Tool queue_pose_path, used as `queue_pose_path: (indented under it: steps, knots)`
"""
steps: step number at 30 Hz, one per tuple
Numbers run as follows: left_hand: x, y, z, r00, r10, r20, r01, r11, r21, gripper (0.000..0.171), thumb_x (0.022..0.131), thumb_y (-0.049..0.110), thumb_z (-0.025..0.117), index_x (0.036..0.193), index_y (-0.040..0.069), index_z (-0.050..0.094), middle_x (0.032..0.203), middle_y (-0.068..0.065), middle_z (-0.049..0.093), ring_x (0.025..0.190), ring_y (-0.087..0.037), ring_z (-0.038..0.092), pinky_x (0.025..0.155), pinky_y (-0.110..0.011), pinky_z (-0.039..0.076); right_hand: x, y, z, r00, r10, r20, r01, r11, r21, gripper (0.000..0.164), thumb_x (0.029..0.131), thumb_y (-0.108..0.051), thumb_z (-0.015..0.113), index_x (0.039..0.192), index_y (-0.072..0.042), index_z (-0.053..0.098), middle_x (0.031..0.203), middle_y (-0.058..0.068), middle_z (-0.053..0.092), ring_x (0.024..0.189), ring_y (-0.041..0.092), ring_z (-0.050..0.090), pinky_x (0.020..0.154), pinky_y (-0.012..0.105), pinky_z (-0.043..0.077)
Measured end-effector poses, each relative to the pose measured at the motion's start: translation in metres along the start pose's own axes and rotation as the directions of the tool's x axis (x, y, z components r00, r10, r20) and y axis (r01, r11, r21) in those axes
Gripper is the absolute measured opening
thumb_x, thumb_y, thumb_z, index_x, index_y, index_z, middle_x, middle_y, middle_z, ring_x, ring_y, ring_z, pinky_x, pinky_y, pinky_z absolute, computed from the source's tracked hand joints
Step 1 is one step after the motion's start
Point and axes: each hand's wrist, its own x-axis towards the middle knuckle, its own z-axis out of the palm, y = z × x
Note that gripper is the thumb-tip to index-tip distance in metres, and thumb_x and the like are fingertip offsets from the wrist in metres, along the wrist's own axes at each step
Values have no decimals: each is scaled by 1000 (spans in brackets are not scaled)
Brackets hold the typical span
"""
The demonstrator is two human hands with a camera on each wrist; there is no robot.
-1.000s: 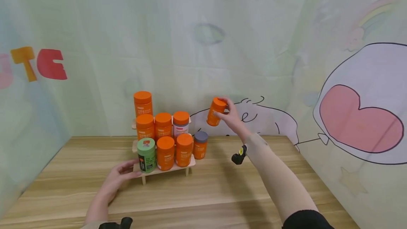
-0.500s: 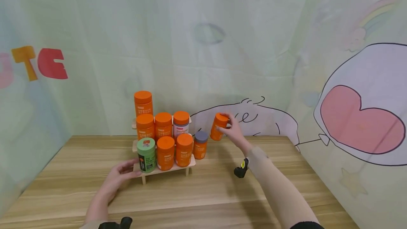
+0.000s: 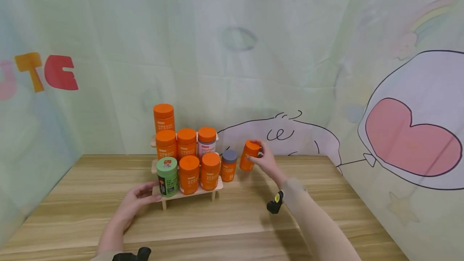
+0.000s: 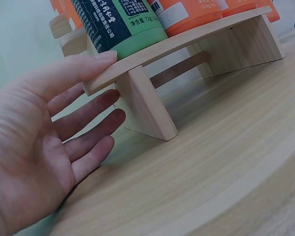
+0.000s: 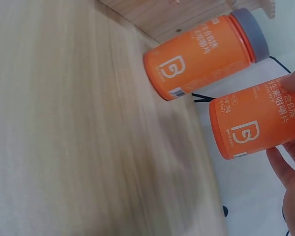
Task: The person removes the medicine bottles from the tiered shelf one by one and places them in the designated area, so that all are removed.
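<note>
In the head view my right hand (image 3: 266,160) grips an orange bottle (image 3: 247,158) with an orange lid, tilted slightly, just right of an orange bottle with a grey lid (image 3: 228,166). The right wrist view shows the held bottle (image 5: 258,118) close over the table's back edge, thumb on its side and fingers below. My left hand (image 3: 134,202) is at the front left corner of a tiered wooden stand (image 3: 192,194). There, in the left wrist view, the thumb presses on the shelf board (image 4: 137,60) and the index finger lies under it, beside a green jar (image 4: 125,24).
Several orange-lidded bottles fill the stand's tiers, one of them a white-labelled bottle (image 3: 206,144) on the middle tier. The stand rests on a wood-grain table (image 3: 203,233). A printed curtain (image 3: 290,71) hangs close behind the table and along its sides.
My right hand has lowered the orange bottle from in front of the curtain to beside the grey-lidded bottle. My left hand and the stand have stayed in place.
</note>
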Motion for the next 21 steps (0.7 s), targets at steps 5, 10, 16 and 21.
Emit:
queue_pose_path:
  steps: [5, 10, 16, 21]
  knots:
    - [-1, 1, 0, 1000, 2, 0, -2, 1000, 3, 68, 89, 20, 70, 142, -10, 39, 149, -30, 38, 134, -42, 38, 110, -51, 33, -1, 11, 6, 999, -23, -24, 23, 1000, -5, 55, 82, 2, 69, 132, 5, 48, 129, 25, 55, 112, 36, 55, 88, 33, 49]
    - [-2, 2, 1, 1000, 0, -1, 0, 1000, 20, 68, 89, 21, 70, 143, -9, 40, 149, -29, 39, 134, -40, 39, 109, -45, 35, 4, 40, 11, 999, -28, -35, 28, 1000, 11, 58, 79, 3, 71, 132, 3, 49, 131, 24, 55, 116, 38, 54, 88, 37, 51]
    - [-1, 1, 1, 1000, -5, 0, 5, 1000, -10, 69, 89, 20, 70, 143, -9, 39, 150, -30, 37, 136, -44, 36, 112, -54, 31, 3, 53, 15, 1000, 5, -30, -4, 1000, 6, 58, 81, -2, 72, 134, -3, 49, 133, 20, 56, 120, 36, 53, 96, 47, 50]
    - [-1, 0, 0, 1000, -6, 9, 6, 1000, -9, 69, 90, 21, 69, 144, -9, 38, 151, -30, 36, 137, -45, 36, 112, -55, 31, 1, 57, 18, 999, 3, -33, -4, 1000, -3, 58, 80, -2, 73, 133, -2, 50, 131, 19, 57, 119, 36, 54, 95, 47, 50]
